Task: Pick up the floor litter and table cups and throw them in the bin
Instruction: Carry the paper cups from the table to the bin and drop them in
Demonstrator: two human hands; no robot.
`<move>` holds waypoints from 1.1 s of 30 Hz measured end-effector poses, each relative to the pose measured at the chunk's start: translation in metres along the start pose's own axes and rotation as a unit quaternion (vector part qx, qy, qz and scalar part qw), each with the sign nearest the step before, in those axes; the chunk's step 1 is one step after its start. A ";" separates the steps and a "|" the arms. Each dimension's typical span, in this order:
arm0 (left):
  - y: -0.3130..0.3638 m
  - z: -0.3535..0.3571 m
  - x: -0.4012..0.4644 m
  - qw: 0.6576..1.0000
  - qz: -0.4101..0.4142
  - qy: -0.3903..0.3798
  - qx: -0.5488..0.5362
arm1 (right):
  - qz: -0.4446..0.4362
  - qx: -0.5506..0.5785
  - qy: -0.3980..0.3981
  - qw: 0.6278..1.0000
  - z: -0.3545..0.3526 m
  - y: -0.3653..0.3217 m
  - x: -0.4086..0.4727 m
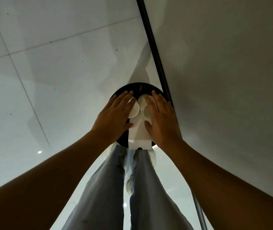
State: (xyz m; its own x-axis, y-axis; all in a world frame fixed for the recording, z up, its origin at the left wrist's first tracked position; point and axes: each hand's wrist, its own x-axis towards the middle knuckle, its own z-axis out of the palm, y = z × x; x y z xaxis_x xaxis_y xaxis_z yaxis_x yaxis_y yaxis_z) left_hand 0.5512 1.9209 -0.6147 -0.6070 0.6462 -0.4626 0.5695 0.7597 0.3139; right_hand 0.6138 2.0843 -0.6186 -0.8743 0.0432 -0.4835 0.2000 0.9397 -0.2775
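Note:
I look straight down at a round black bin [139,86] on the floor in front of my feet. Above its mouth sit a white paper cup [135,109] on the left and several stacked white cups [143,102] on the right, with a white sheet of paper [139,131] beneath them. My left hand [114,117] lies flat on the left cup with straight fingers, its thumb touching the paper. On the stacked cups my right hand [162,120] lies flat the same way. Most of the bin's opening is hidden by the hands and the paper.
A pale wall [223,80] rises on the right, with a black skirting strip [150,39] at its foot next to the bin. Glossy white floor tiles [49,80] spread to the left. My legs in light jeans [109,188] stand just behind the bin.

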 end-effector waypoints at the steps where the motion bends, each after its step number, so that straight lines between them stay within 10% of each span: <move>1: 0.004 -0.008 -0.010 1.000 -0.013 0.001 -0.016 | 0.011 0.001 -0.007 1.000 -0.009 -0.002 -0.008; 9: 0.049 -0.126 -0.160 0.986 -0.141 -0.049 -0.076 | 0.012 -0.002 -0.121 0.993 -0.138 -0.071 -0.112; 21: 0.144 -0.251 -0.393 0.928 -0.336 0.086 -0.140 | -0.278 -0.100 -0.093 0.951 -0.286 -0.241 -0.271; 33: 0.240 -0.151 -0.716 0.706 -0.629 0.206 -0.251 | -0.549 -0.283 -0.164 0.769 -0.198 -0.435 -0.516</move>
State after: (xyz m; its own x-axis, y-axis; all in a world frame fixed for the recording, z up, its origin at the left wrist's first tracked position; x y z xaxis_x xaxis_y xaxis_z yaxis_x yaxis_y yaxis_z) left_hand 1.0387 1.6512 -0.0826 -0.6256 -0.6762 -0.3889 -0.7704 0.6139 0.1720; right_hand 0.8901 1.7205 -0.0837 -0.2015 -0.8829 -0.4242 -0.8848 0.3498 -0.3078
